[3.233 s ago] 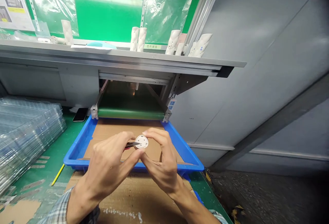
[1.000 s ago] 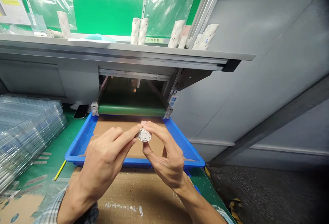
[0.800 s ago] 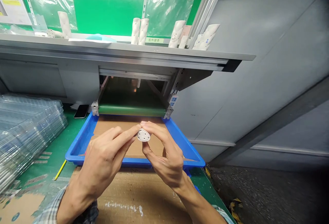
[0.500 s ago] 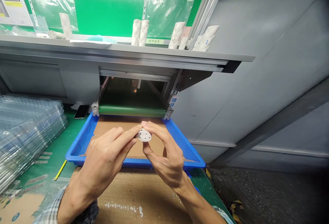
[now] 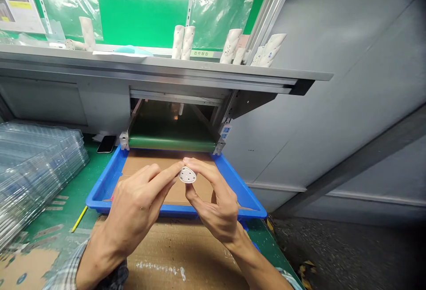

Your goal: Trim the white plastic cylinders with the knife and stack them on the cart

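Observation:
A small round white plastic disc (image 5: 187,175) with several small holes sits pinched between the thumb and fingers of my right hand (image 5: 213,203). My left hand (image 5: 135,210) is closed beside it, its forefinger tip touching the disc's left edge. Whether the left hand still holds a tool is hidden. Both hands hover above the front rim of a blue tray (image 5: 100,188) lined with brown cardboard.
A green conveyor belt (image 5: 171,142) ends just behind the tray. Stacked clear plastic trays (image 5: 33,165) lie at the left, with a phone (image 5: 106,144) behind them. White cylindrical parts (image 5: 183,41) stand on the shelf above. Cardboard (image 5: 173,254) covers the near bench; floor drops off right.
A dark pointed tool seen in my left hand against the disc 3.2 s ago no longer shows. Over the last second the hands have barely moved; the disc has turned slightly.

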{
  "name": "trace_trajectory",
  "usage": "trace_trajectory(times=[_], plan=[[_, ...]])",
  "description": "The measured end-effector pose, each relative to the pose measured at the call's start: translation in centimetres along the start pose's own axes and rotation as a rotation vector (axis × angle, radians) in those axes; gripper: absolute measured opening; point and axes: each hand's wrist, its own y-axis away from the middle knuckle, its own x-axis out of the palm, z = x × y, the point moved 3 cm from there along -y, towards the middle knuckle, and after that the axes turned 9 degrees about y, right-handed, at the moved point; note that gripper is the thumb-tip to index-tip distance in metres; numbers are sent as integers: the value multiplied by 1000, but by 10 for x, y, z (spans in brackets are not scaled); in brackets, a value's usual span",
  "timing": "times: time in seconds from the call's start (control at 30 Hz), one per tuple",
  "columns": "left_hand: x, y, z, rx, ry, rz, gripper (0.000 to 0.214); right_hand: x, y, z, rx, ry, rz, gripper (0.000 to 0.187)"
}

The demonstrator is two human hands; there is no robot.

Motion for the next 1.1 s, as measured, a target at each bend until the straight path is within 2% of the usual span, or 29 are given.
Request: trace_trajectory(times=[0.27,0.47,0.67,0.93,1.03,1.1], plan=[[2,0,-6,50,-144,-43,35,-1,-2,-1,-81,50,-10,54],[3,3,-14,79,-297,-61,34,-1,-5,1,-204,184,-36,45],[3,4,-17,94,-341,-79,33,-2,-5,2,-265,267,-47,45],[-6,4,-13,66,-235,-199,29,0,-2,1,-171,144,-20,56],[-6,3,-10,34,-161,-190,29,0,-1,2,-122,80,-9,59],[-4,2,-8,-17,-76,-141,32,1,0,3,-96,39,0,60]])
